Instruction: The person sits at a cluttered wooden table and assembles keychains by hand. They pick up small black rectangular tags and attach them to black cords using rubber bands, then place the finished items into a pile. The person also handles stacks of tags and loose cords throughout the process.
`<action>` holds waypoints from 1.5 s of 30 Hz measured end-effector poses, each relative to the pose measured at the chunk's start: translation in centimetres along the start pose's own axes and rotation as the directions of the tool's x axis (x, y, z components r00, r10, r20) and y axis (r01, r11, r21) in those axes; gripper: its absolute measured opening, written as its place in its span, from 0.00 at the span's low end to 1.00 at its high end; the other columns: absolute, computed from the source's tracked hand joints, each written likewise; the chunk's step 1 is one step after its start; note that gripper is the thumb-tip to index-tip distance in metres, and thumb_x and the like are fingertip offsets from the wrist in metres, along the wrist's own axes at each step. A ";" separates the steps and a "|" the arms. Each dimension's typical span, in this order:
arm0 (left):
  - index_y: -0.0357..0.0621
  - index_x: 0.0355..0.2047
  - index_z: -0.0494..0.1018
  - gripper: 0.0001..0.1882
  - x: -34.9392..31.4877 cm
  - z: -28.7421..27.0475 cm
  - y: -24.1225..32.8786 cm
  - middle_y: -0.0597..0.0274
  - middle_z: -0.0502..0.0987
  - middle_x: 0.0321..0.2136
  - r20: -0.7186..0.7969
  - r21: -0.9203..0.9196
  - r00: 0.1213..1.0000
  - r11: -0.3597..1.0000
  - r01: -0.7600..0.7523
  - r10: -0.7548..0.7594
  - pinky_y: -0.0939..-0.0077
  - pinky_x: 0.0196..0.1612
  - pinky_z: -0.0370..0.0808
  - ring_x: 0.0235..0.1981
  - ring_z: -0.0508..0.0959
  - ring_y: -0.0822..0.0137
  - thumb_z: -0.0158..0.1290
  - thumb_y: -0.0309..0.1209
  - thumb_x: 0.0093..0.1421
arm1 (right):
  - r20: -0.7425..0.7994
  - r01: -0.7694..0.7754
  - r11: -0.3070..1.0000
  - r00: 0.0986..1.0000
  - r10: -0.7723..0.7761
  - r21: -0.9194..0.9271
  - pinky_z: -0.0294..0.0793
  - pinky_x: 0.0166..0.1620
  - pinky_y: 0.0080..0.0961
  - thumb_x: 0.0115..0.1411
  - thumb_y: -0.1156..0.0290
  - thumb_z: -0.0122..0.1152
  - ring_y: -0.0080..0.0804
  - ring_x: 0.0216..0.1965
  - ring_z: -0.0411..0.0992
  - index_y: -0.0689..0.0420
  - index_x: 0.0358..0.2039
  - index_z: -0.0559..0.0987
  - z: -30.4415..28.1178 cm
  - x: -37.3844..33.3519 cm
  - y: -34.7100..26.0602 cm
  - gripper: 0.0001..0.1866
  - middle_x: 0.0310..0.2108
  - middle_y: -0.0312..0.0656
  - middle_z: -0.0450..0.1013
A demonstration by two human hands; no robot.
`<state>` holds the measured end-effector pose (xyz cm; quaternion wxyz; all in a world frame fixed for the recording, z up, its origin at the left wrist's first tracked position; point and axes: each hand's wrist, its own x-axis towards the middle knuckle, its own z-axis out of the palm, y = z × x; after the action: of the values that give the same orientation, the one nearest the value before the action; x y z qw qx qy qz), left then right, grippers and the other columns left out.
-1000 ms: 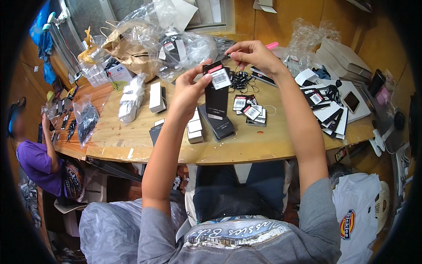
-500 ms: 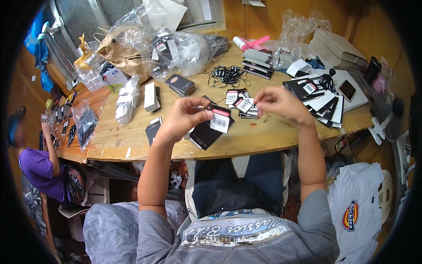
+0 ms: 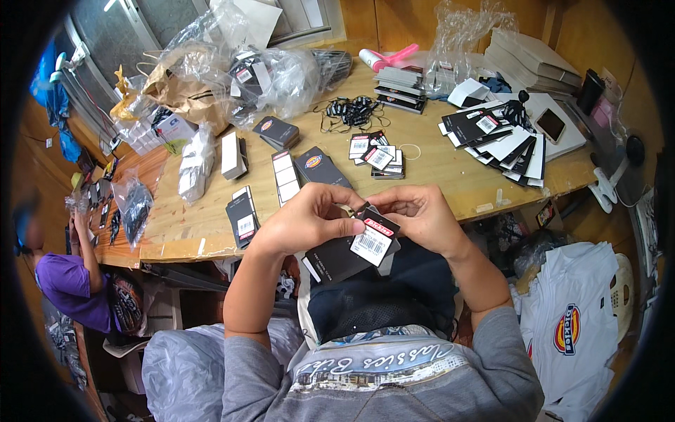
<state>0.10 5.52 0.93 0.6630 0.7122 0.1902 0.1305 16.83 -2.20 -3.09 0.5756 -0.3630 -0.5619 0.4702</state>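
My left hand (image 3: pixel 309 221) and right hand (image 3: pixel 422 218) are pinched together on a barcoded hang tag (image 3: pixel 373 243) against a black card sleeve (image 3: pixel 337 257) just off the counter (image 3: pixel 436 176) edge; I judge fastening comes next, needing fine fingertip work.

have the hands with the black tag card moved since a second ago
Yes. Both hands, left hand and right hand, brought the black tag card back from over the wooden table toward the person's lap.

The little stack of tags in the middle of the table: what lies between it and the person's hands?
In the head view, only bare wooden table lies between the tag stack and the hands.
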 end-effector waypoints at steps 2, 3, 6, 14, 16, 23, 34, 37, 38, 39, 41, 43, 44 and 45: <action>0.30 0.31 0.68 0.10 -0.2 0.3 -0.2 0.63 0.72 0.24 0.007 0.002 1.000 1.000 -0.001 0.001 0.87 0.29 0.67 0.25 0.70 0.79 0.51 0.22 0.47 | -0.014 0.004 0.998 1.000 -0.003 0.055 0.68 0.38 0.16 0.47 0.82 0.53 0.22 0.31 0.69 0.65 0.36 0.70 0.2 -0.4 0.2 0.13 0.30 0.41 0.70; 0.30 0.31 0.68 0.10 -0.4 0.5 -0.2 0.63 0.72 0.24 0.008 -0.010 1.000 1.000 0.003 -0.003 0.87 0.28 0.67 0.25 0.70 0.80 0.51 0.22 0.47 | -0.013 0.022 0.995 1.000 -0.020 0.099 0.67 0.39 0.16 0.47 0.82 0.53 0.22 0.32 0.69 0.65 0.37 0.69 0.5 -0.6 0.5 0.14 0.30 0.41 0.70; 0.31 0.30 0.68 0.09 -0.4 0.6 0.0 0.64 0.72 0.23 0.037 0.003 0.999 1.000 0.026 -0.026 0.88 0.28 0.67 0.24 0.69 0.81 0.51 0.22 0.48 | 0.041 -0.062 0.958 0.998 0.052 0.281 0.67 0.39 0.17 0.46 0.83 0.53 0.21 0.32 0.69 0.64 0.37 0.68 1.1 -1.1 0.8 0.15 0.30 0.42 0.70; 0.32 0.28 0.68 0.08 -0.5 0.6 -4.2 0.64 0.70 0.32 -0.013 -0.224 0.998 0.973 -0.059 0.057 0.88 0.28 0.66 0.26 0.69 0.79 0.51 0.21 0.47 | -0.023 -0.035 0.844 0.998 0.055 0.535 0.71 0.29 0.18 0.48 0.81 0.51 0.26 0.25 0.70 0.64 0.30 0.72 0.0 -2.4 3.9 0.07 0.26 0.44 0.71; 0.33 0.27 0.68 0.06 -0.8 1.2 -5.7 0.63 0.68 0.34 0.085 -0.308 0.992 0.945 0.113 -0.092 0.89 0.29 0.67 0.29 0.69 0.77 0.51 0.20 0.46 | -0.047 -0.025 0.769 0.996 0.071 0.639 0.71 0.30 0.19 0.49 0.80 0.51 0.27 0.25 0.70 0.63 0.29 0.72 0.3 -2.2 3.8 0.06 0.25 0.44 0.71; 0.32 0.28 0.68 0.07 -0.9 3.0 -7.9 0.63 0.70 0.31 0.123 -0.408 0.991 0.908 0.099 -0.053 0.87 0.32 0.67 0.28 0.70 0.77 0.51 0.21 0.47 | -0.068 -0.021 0.724 0.993 0.093 0.690 0.70 0.30 0.21 0.50 0.76 0.51 0.27 0.25 0.69 0.58 0.29 0.70 -0.1 -2.0 2.5 0.05 0.24 0.42 0.70; 0.32 0.31 0.67 0.08 -0.4 4.6 -7.9 0.60 0.69 0.35 0.114 -0.492 0.993 0.870 0.030 0.031 0.85 0.34 0.68 0.31 0.71 0.75 0.49 0.21 0.48 | -0.043 -0.045 0.695 0.993 0.109 0.718 0.66 0.28 0.20 0.50 0.73 0.51 0.26 0.23 0.65 0.56 0.29 0.68 -0.2 -2.0 1.6 0.05 0.22 0.38 0.66; 0.32 0.31 0.67 0.08 0.0 4.8 -8.3 0.61 0.69 0.34 0.114 -0.461 0.991 0.888 -0.004 0.064 0.86 0.34 0.68 0.30 0.71 0.76 0.49 0.21 0.49 | -0.033 -0.024 0.633 0.996 0.078 0.773 0.68 0.29 0.19 0.51 0.75 0.50 0.27 0.23 0.68 0.57 0.30 0.69 -0.6 -1.9 1.7 0.05 0.24 0.40 0.68; 0.33 0.31 0.67 0.08 -0.1 4.8 -8.3 0.62 0.69 0.32 0.102 -0.420 0.994 0.907 0.007 0.039 0.87 0.32 0.68 0.29 0.70 0.78 0.49 0.21 0.49 | -0.053 -0.011 0.629 0.995 0.083 0.777 0.67 0.27 0.18 0.51 0.75 0.50 0.26 0.22 0.67 0.57 0.30 0.69 -0.7 -1.9 1.5 0.05 0.23 0.40 0.68; 0.33 0.31 0.67 0.08 -0.1 5.0 -8.5 0.62 0.69 0.32 0.065 -0.356 0.997 0.934 -0.022 0.048 0.88 0.32 0.67 0.29 0.70 0.78 0.49 0.21 0.49 | -0.073 0.001 0.625 0.993 0.089 0.781 0.67 0.26 0.17 0.51 0.75 0.50 0.24 0.20 0.66 0.57 0.30 0.70 -0.7 -1.9 1.1 0.05 0.23 0.40 0.68; 0.34 0.31 0.68 0.08 -0.2 5.2 -8.9 0.62 0.69 0.32 -0.005 -0.218 0.997 0.973 -0.074 0.075 0.88 0.30 0.67 0.28 0.69 0.79 0.49 0.21 0.48 | -0.097 0.029 0.624 0.992 0.076 0.781 0.64 0.24 0.14 0.51 0.75 0.50 0.21 0.17 0.62 0.57 0.30 0.70 -1.1 -1.9 0.3 0.05 0.21 0.39 0.67; 0.37 0.28 0.66 0.06 -0.4 5.2 -8.9 0.66 0.67 0.29 -0.093 -0.210 0.995 0.976 -0.055 0.036 0.90 0.27 0.63 0.25 0.66 0.82 0.50 0.22 0.49 | -0.107 0.057 0.628 0.993 0.042 0.776 0.59 0.20 0.11 0.51 0.75 0.51 0.17 0.15 0.57 0.56 0.30 0.70 -1.8 -2.1 -0.4 0.05 0.19 0.36 0.65; 0.38 0.28 0.64 0.06 -0.5 5.0 -9.0 0.67 0.66 0.28 -0.144 -0.247 0.990 0.968 -0.047 0.012 0.90 0.27 0.63 0.24 0.65 0.82 0.49 0.23 0.49 | -0.123 0.093 0.631 0.992 0.004 0.770 0.50 0.17 0.09 0.50 0.76 0.51 0.13 0.13 0.50 0.57 0.30 0.70 -2.1 -2.2 -0.2 0.05 0.16 0.31 0.60; 0.38 0.27 0.63 0.06 -0.6 4.9 -9.0 0.68 0.65 0.27 -0.194 -0.283 0.981 0.958 -0.043 -0.014 0.90 0.27 0.62 0.23 0.65 0.83 0.49 0.23 0.49 | -0.139 0.091 0.668 0.990 0.019 0.738 0.49 0.16 0.09 0.50 0.76 0.51 0.13 0.13 0.49 0.58 0.29 0.70 -2.2 -2.3 -0.2 0.05 0.15 0.30 0.59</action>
<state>0.79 1.33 -8.43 0.7363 0.5942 0.2277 0.2301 19.15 -4.16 -3.84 0.7191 -0.1170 -0.2890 0.6211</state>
